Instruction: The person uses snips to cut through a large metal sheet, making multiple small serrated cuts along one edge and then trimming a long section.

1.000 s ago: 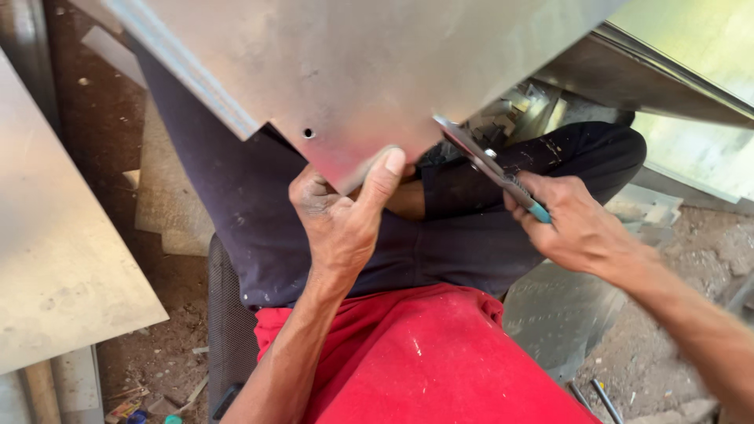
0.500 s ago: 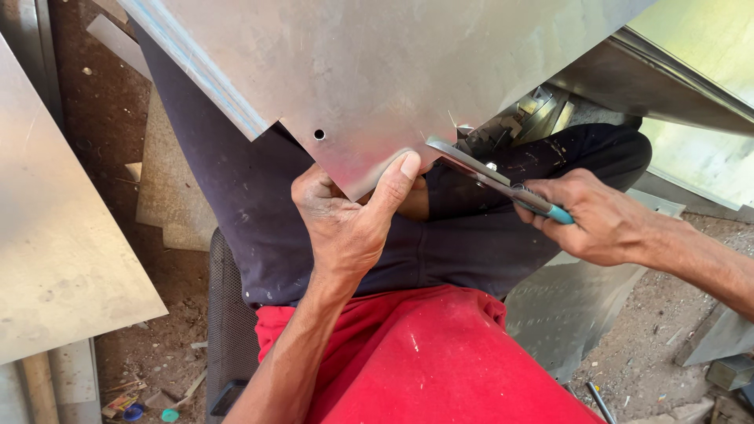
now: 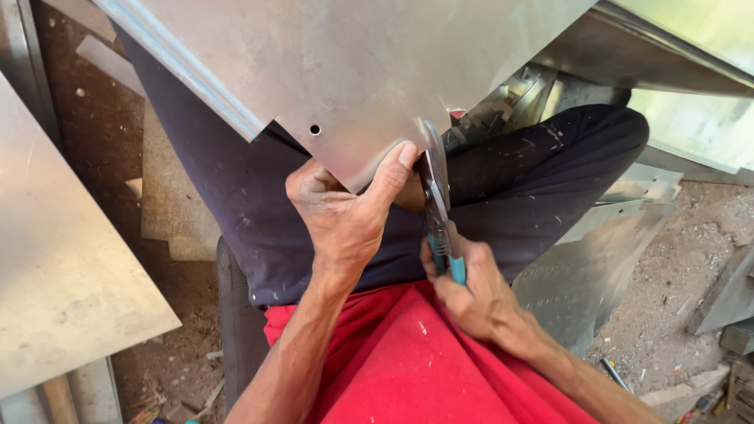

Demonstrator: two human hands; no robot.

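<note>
A large grey metal sheet (image 3: 345,71) with one small round hole lies tilted over my lap. Its lower corner is pinched in my left hand (image 3: 345,216), thumb on top of the sheet. My right hand (image 3: 471,290) grips the teal handles of metal snips (image 3: 436,196). The snips point away from me, and their blades meet the sheet's edge just right of my left thumb. I sit with dark trousers and a red shirt below the sheet.
Another flat metal sheet (image 3: 55,267) lies at the left on the dirt floor. A perforated metal piece (image 3: 589,267) sits under my right leg. More sheet metal (image 3: 675,55) leans at the upper right. Scraps and rubble litter the ground at right.
My right hand has swung in from the right toward my body. The snips turned from lying sideways to pointing away from me, with the blades now at the sheet's edge.
</note>
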